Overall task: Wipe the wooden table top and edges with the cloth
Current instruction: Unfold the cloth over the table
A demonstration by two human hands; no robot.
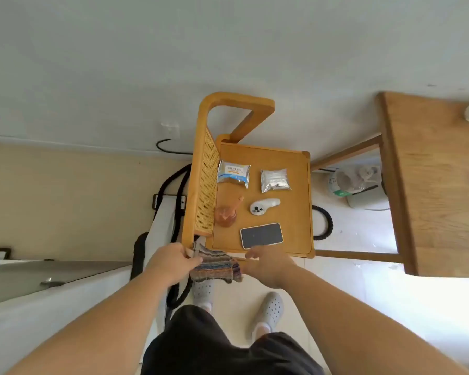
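1. From the head camera we look down on a small wooden counter (295, 163) with a raised rim and a woven cane side panel (205, 182) on its left.
2. Our left hand (171, 262) has its grip clenched on the left end of the striped cloth (214, 266), which hangs at the near edge of the counter, close to its near-left corner.
3. Our right hand (268, 263) sits at the cloth's right end, fingers curled toward the near rim. We cannot tell whether its grip holds the cloth or only touches it.
4. The top carries five things: a phone (261, 235) nearest us, a white controller (263, 208), an amber flask (225, 216) by the cane panel, a blue-and-white packet (233, 173) and a silver pouch (274, 180) at the far side.
5. We judge the step in hand to be the near edge, with the top not yet wiped.
6. The next move calls for drawing the cloth along the rim toward the right. The top will then need the things lifted or wiped around, starting with the phone just beside our right hand.
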